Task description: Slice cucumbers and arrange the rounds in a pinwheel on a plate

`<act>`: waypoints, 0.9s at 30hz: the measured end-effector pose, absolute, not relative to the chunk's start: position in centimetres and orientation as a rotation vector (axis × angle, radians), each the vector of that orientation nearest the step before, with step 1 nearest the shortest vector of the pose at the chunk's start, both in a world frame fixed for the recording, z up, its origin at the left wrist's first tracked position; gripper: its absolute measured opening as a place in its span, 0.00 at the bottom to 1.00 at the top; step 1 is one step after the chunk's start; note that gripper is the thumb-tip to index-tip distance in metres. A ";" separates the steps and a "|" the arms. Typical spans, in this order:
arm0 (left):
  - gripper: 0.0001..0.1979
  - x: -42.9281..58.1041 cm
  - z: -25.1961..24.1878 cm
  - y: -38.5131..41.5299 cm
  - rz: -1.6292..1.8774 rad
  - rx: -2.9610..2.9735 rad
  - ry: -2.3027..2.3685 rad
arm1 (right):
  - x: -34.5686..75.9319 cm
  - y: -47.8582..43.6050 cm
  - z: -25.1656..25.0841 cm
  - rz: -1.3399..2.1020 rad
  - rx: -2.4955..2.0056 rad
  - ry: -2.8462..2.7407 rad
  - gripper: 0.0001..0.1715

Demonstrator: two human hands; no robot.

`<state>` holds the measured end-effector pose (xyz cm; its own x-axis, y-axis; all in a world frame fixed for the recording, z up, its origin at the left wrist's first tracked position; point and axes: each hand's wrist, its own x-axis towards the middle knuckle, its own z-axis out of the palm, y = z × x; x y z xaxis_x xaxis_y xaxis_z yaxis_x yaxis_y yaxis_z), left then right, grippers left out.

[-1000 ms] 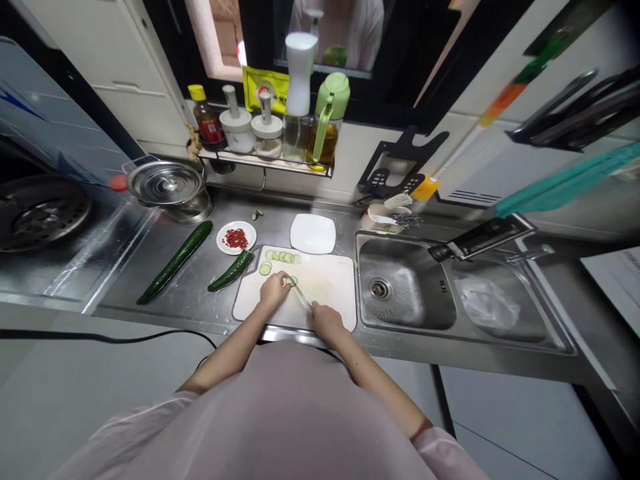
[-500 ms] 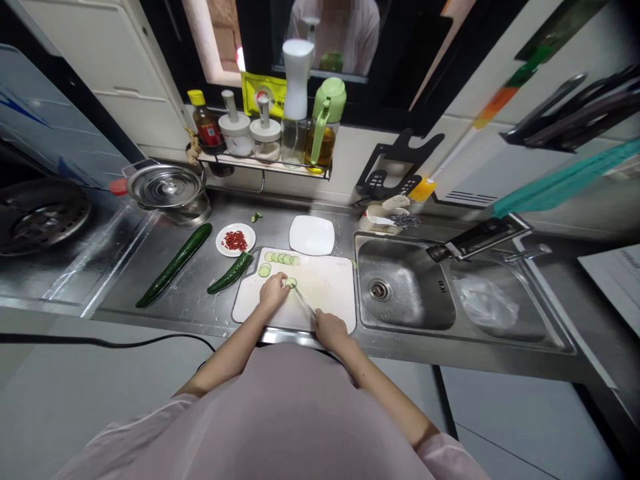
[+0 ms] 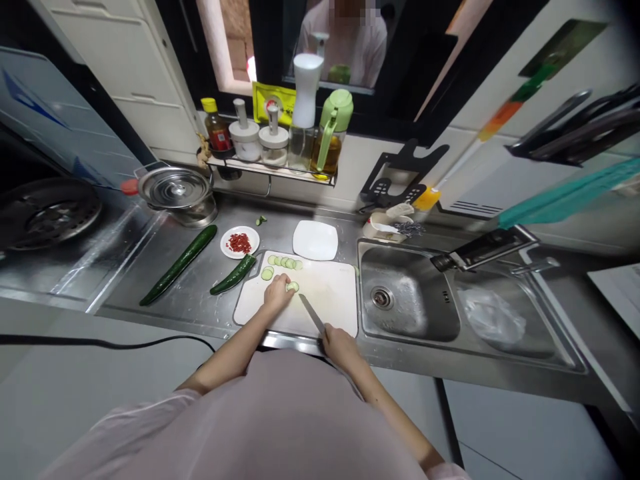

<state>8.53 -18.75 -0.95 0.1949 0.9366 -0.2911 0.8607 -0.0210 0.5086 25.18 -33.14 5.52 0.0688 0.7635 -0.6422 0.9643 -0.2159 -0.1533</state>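
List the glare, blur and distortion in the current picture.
All in the head view: glare streaks the steel countertop at left; dark utensils at upper right look smeared; the window frame leans, suggesting wide-angle distortion; the knife and cucumber slices read fairly clearly.

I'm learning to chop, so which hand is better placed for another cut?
Probably the right hand: it grips the knife, whose blade points toward the cucumber piece. The left hand is busy holding that piece at the cutting board.
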 end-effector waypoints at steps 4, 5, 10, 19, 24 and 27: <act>0.09 8.8 -1.0 -19.1 0.262 1.835 1.647 | 26.5 -33.5 4.6 -0.903 2.113 1.718 0.16; 0.08 8.8 -1.0 -19.1 0.283 1.813 1.645 | 26.9 -33.6 4.4 -0.897 2.138 1.710 0.16; 0.06 7.9 -1.3 -19.1 0.396 1.671 1.689 | 28.2 -32.9 3.7 -0.876 2.214 1.697 0.15; 0.08 3.3 -1.7 -17.2 0.521 1.475 1.981 | 27.8 -31.3 4.2 -0.884 2.207 1.704 0.15; 0.10 3.1 -1.3 -16.9 0.431 1.565 2.085 | 28.0 -31.1 3.8 -0.904 2.195 1.728 0.15; 0.12 3.2 -1.2 -17.3 0.384 1.672 2.105 | 28.0 -31.0 4.0 -0.916 2.195 1.730 0.16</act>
<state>3.22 -17.32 -1.18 -0.1862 0.9703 -0.1543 0.8535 0.2375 0.4639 28.00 -31.01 3.96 0.1227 0.8073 -0.5773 0.9314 -0.2945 -0.2140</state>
